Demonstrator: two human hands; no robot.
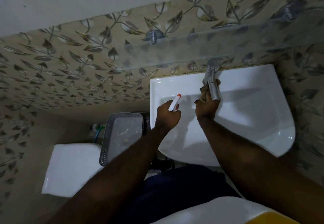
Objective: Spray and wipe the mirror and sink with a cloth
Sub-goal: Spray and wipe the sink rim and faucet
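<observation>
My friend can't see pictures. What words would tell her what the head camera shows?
Seen from above, a person's right hand rubs a brown cloth on the metal tap of a white sink, while the left hand holds a white spray bottle with an orange tip. A grey basket sits to the left, by a leaf-patterned wall.

White wall-mounted sink (263,118) has a chrome tap (211,80) sitting on its back ledge. Glass shelf (175,55) just above it, and a grey perforated basket (121,136) on the toilet tank (70,167) beside.
</observation>
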